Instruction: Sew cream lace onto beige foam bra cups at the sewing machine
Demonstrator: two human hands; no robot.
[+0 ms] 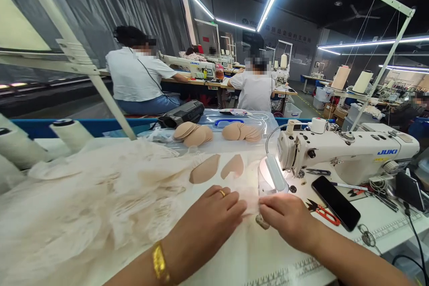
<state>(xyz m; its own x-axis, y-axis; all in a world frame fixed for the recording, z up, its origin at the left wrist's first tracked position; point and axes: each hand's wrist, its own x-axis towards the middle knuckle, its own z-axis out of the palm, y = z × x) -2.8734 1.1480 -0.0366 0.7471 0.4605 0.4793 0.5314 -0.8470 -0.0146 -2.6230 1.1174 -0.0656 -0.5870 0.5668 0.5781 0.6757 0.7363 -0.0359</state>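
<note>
My left hand (206,219) lies on a piece of pale cream fabric (250,199) on the sewing table, fingers curled and pressed down, a gold ring on one finger. My right hand (284,216) pinches the same fabric just in front of the needle area of the white JUKI sewing machine (348,152). The fingertips of both hands nearly meet under the machine's lamp (273,174). Two tan bra pads (216,167) lie on the table just beyond my hands.
A heap of cream lace fabric (87,201) covers the table's left side. Stacks of tan pads (217,133) sit on a clear plastic box. A black phone (337,202), red thread snips (321,211) and scissors lie right of the machine. Other people sit at machines beyond.
</note>
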